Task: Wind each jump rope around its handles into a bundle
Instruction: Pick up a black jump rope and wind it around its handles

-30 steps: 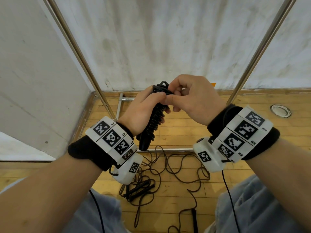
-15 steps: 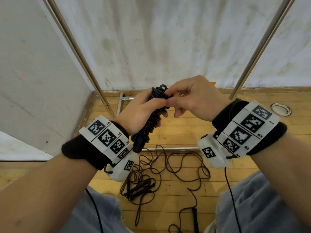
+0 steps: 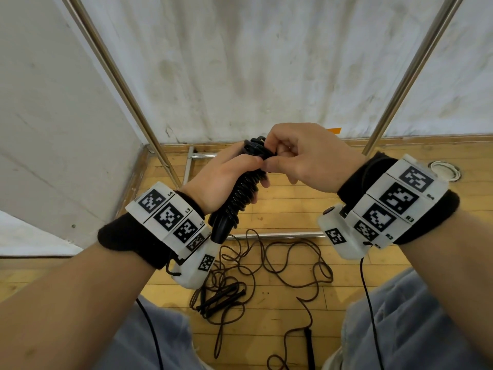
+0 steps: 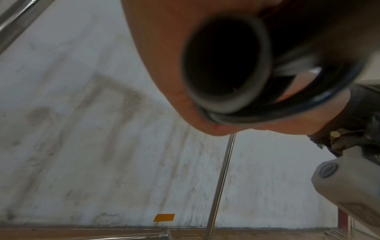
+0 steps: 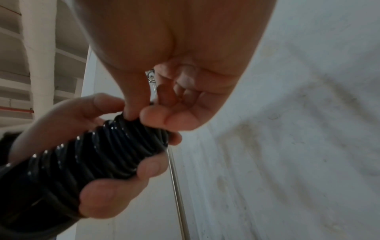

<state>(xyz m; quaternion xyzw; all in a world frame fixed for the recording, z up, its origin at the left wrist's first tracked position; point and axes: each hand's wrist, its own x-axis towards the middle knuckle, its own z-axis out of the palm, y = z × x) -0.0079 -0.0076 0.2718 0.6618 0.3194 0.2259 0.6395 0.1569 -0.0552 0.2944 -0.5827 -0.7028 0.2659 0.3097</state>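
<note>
A black jump rope bundle [image 3: 241, 194], its cord coiled tightly around the handles, stands tilted in front of me. My left hand [image 3: 226, 180] grips the bundle [image 5: 86, 160] around its middle. My right hand [image 3: 298, 158] pinches the cord end at the top of the bundle, thumb and fingertips [image 5: 158, 116] pressed on the top coils. The left wrist view shows the round butt of a handle [image 4: 224, 63] close up and blurred. A second jump rope [image 3: 256, 273] lies loose and tangled on the wooden floor below, its black handles [image 3: 221, 299] next to each other.
Two slanted metal poles [image 3: 117, 76] [image 3: 416, 68] rise on either side before a white wall. A metal floor bar [image 3: 277, 235] crosses behind the loose rope. A round floor fitting [image 3: 444, 170] sits at the right. My knees in grey trousers [image 3: 400, 329] frame the bottom.
Both hands have drifted slightly with the bundle, which tilted a little. My right fingers have shifted on the top coils while the left grip stays the same.
</note>
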